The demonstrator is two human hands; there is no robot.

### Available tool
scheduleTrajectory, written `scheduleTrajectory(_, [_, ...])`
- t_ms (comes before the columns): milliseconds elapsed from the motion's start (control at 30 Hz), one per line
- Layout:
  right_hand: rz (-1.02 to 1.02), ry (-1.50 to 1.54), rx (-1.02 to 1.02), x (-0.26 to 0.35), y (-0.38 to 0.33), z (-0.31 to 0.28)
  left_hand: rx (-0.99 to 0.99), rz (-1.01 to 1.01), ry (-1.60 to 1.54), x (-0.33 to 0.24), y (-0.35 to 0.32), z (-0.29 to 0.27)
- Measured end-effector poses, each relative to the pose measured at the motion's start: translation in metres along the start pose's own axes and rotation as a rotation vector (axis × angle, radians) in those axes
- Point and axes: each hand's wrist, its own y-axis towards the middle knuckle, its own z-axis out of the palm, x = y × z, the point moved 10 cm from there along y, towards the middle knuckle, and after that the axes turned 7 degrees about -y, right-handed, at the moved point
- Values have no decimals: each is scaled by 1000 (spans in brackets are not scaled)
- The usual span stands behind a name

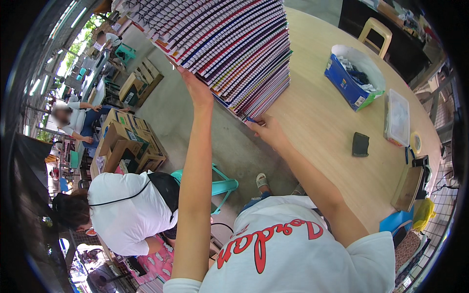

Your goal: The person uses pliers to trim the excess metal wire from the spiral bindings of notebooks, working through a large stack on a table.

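Observation:
A tall stack of spiral-bound notebooks (229,53) rises at the top middle, on the near left edge of the table. Their wire and coloured coils face me. My left hand (196,92) reaches up to the stack's left side, stretched out and resting against it, its fingertips partly hidden by the books. By the lower corner of the stack, my right hand (268,131) is closed in a pinch. Between its fingertips a small thin blue thing (251,120) shows, touching or very near the lowest coils; its kind is too small to make out.
The wooden table (317,141) curves along my right. On it stand a blue carton (347,80) with scraps, a clear plastic box (397,117), a dark block (360,145) and a tape roll (415,142). A co-worker (122,205) bends close at left, near a teal stool (222,186).

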Motion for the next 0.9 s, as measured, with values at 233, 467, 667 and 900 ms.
scheduleTrajectory(233, [-558, -645, -445, 50, -38, -10, -11, 31, 20, -3, 1, 3])
scheduleTrajectory(467, [-614, -701, -453, 44, -29, -5, 43, 63, 21, -3, 0, 0])
scheduleTrajectory(667, [321, 518, 262, -36, 1, 27, 3, -34, 58, -5, -4, 11])
scheduleTrajectory(900, [-532, -488, -405, 32, -30, -11, 42, 81, 55, -12, -1, 8])
